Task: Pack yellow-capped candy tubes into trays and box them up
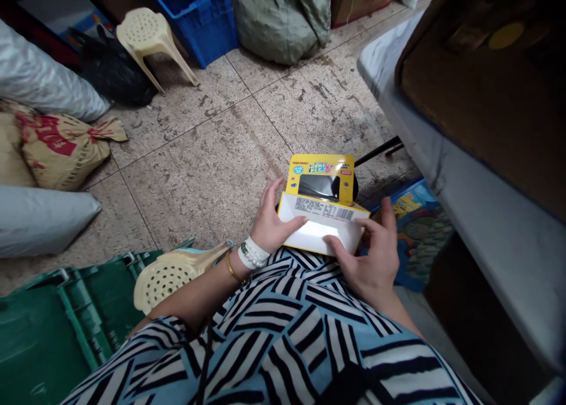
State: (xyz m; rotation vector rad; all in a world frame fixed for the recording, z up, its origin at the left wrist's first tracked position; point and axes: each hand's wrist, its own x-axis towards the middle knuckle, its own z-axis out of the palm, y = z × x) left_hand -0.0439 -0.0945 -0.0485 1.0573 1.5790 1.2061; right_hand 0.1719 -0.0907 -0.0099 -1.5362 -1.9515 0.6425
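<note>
A yellow and white printed cardboard box [305,225] lies in front of my body, its white face with a barcode turned up. A yellow panel [322,163] with a dark window cut-out stands up from its far side. My left hand [272,219] grips the box's left end, thumb flat on the white face and fingers behind the edge. At the right end, my right hand [375,252] holds it too, with the thumb on the white face and one finger raised. What lies inside the box is hidden.
On my right is a pale table [384,57] bearing a large cardboard carton [477,116]. Beige stools [145,28], a blue crate [207,28], stuffed sacks [283,22] and a green bin [39,334] stand around on the speckled floor.
</note>
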